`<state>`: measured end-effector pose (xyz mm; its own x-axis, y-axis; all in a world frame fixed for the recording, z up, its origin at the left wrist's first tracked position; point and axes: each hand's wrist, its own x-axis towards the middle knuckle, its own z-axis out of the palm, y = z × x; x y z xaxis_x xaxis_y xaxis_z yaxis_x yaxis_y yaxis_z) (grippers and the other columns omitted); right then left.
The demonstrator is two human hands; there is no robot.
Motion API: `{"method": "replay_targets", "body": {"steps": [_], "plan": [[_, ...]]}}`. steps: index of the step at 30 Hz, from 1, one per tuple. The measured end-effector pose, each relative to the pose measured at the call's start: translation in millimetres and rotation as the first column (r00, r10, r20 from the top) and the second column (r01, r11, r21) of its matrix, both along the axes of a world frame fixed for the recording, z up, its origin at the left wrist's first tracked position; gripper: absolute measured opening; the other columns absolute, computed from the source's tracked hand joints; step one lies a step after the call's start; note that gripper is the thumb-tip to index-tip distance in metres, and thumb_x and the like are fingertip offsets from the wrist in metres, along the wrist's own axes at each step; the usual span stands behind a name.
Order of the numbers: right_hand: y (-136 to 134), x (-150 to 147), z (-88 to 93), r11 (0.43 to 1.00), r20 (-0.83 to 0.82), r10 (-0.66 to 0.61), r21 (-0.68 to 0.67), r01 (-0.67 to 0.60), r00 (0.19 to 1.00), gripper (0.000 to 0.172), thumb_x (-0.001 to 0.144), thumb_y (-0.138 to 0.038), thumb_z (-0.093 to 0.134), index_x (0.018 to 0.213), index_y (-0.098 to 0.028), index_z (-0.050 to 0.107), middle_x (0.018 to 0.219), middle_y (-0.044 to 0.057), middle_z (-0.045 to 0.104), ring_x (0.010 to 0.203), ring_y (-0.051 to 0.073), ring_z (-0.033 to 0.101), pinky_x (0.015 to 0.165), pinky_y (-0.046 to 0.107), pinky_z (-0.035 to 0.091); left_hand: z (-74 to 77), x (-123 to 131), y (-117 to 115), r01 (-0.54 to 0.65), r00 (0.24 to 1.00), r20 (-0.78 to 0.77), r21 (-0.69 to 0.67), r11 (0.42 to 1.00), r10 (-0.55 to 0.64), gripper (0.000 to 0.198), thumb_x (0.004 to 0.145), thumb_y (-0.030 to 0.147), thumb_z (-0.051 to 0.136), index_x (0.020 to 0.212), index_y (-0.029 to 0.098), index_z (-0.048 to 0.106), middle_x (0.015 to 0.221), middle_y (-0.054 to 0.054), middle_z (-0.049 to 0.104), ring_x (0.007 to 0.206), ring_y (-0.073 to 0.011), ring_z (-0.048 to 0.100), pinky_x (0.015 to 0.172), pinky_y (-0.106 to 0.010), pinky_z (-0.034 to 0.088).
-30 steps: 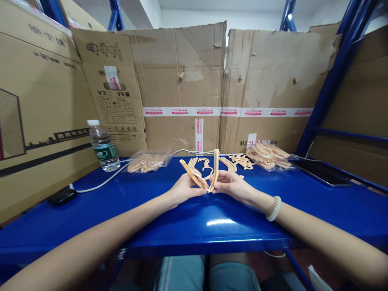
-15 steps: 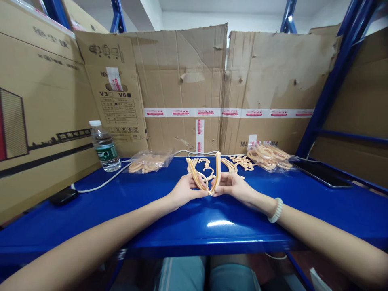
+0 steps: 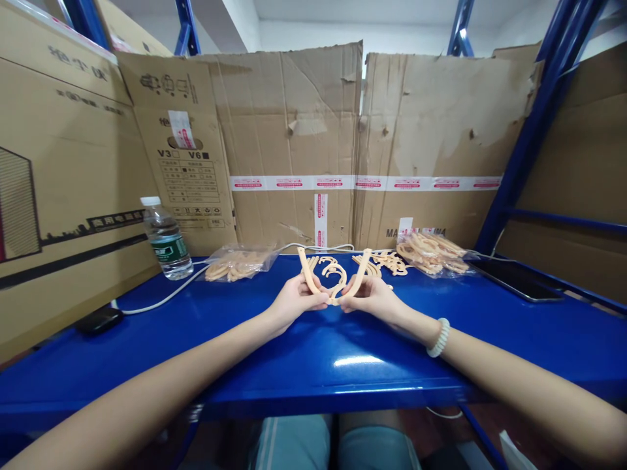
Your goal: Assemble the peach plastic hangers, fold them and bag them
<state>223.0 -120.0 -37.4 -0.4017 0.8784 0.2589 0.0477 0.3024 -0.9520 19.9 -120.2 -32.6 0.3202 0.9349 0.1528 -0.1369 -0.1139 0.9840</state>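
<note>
Head view: gripping a pale hanger [image 3: 308, 271] between left hand [image 3: 294, 298] and right hand [image 3: 371, 299], pinching low on each side above the blue table [image 3: 294, 359]. Hard to make out at the base, probably half covered by both grips. Blocking part of the loose hooks [image 3: 329, 260] behind, between bagged parts [image 3: 238, 264].

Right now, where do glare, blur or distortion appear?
All in the head view: glare streaks the blue tabletop near its front edge; the forearms look stretched toward the lower corners; the folding hanger is fairly clear, the V6 carton's small print is unreadable.
</note>
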Motion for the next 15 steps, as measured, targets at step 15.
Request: {"method": "replay_targets", "body": {"steps": [15], "plan": [[32, 78, 46.2, 0.918, 0.524, -0.198, 0.396, -0.031, 0.828, 0.023, 0.067, -0.038, 0.076, 0.071, -0.016, 0.07, 0.075, 0.005, 0.069, 0.074, 0.021, 0.062, 0.07, 0.032, 0.047, 9.7, -45, 44, -0.121, 0.982, -0.123, 0.174, 0.977, 0.144, 0.029, 0.068, 0.024, 0.079, 0.082, 0.016, 0.055, 0.081, -0.005, 0.07, 0.081, -0.0174, 0.07, 0.081, -0.034, 0.056]]}}
